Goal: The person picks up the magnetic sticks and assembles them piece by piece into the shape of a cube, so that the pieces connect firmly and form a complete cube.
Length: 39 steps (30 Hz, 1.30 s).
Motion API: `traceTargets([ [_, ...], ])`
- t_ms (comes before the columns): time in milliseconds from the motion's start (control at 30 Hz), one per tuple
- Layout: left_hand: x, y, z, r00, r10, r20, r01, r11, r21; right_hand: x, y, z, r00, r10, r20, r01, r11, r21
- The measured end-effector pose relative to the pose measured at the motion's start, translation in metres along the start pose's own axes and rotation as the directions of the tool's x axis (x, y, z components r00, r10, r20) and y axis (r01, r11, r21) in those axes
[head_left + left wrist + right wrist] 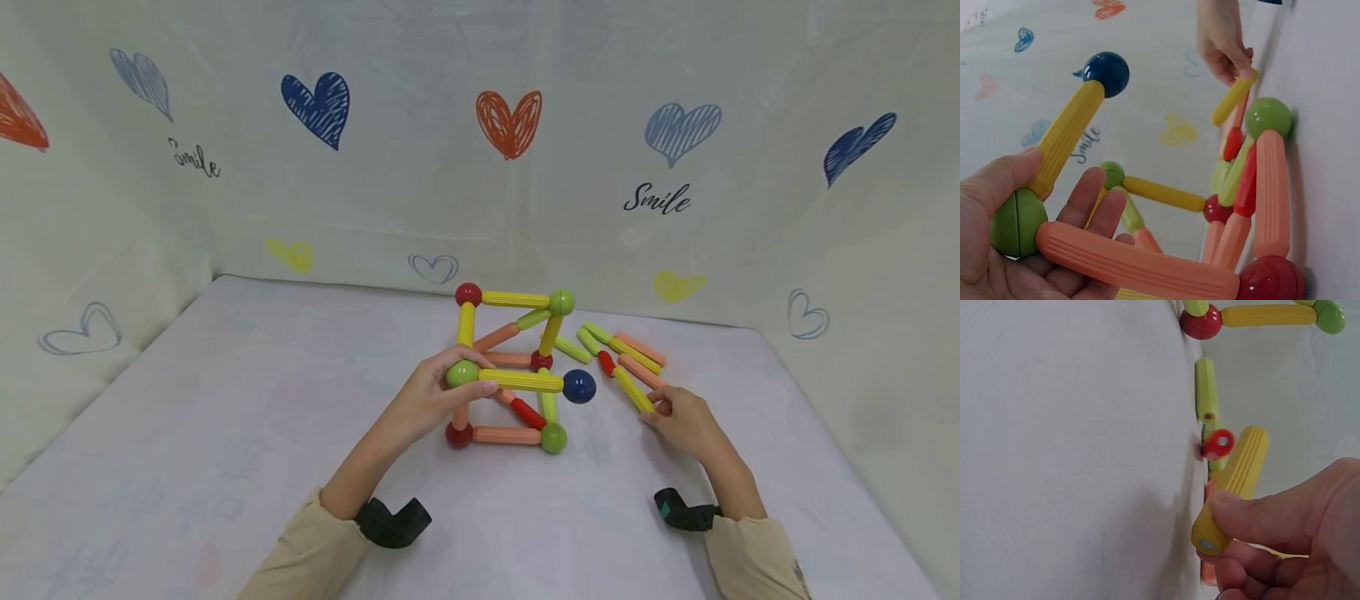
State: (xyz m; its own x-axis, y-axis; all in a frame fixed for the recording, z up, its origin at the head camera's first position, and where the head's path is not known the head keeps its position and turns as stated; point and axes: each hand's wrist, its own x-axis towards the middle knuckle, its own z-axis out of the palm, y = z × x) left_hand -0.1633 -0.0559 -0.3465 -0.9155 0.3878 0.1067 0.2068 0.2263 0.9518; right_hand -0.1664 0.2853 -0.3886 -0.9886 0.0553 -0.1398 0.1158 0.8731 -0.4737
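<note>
A frame of magnetic building rods and balls [507,435] stands on the table, with red and green balls at its corners. My left hand [423,400] holds the green ball [1019,222] at the near upper left corner, the thumb lying against the attached yellow rod [521,381]. That rod juts out rightward and carries a dark blue ball [579,387] on its free end. To the right of the frame, my right hand [686,425] pinches a loose yellow magnetic rod [1246,465] between thumb and fingers. In the right wrist view the rod looks raised and tilted.
Several loose rods lie in a cluster right of the frame, among them a green rod [573,348], a red rod [606,364] and an orange rod [642,372]. Behind the table hangs a white cloth [420,192] printed with hearts.
</note>
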Motion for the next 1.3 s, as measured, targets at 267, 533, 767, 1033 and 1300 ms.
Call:
traceTargets([
  [267, 0.0, -0.001, -0.001, 1.0, 0.002, -0.002, -0.002, 1.0, 0.008, -0.004, -0.01, -0.004, 0.999, -0.046, -0.014, 0.047, 0.998, 0.035],
  [533, 0.0, -0.001, -0.001, 1.0, 0.013, -0.001, -0.013, 1.0, 0.006, -0.013, -0.027, -0.007, 0.994, -0.103, -0.027, 0.105, 0.99, 0.095],
  [767, -0.001, -0.001, -0.001, 1.0, 0.001, -0.004, -0.001, 1.0, 0.004, -0.022, -0.05, -0.003, 0.966, -0.258, -0.023, 0.258, 0.951, 0.169],
  [1033, -0.001, 0.001, -0.002, 1.0, -0.012, -0.007, 0.011, 1.0, -0.014, -0.031, -0.071, 0.013, 0.943, -0.332, 0.033, 0.318, 0.924, 0.213],
  [1300, -0.002, 0.001, -0.001, 1.0, -0.019, -0.016, 0.019, 1.0, -0.023, -0.034, -0.082, 0.023, 0.931, -0.364, 0.037, 0.351, 0.918, 0.186],
])
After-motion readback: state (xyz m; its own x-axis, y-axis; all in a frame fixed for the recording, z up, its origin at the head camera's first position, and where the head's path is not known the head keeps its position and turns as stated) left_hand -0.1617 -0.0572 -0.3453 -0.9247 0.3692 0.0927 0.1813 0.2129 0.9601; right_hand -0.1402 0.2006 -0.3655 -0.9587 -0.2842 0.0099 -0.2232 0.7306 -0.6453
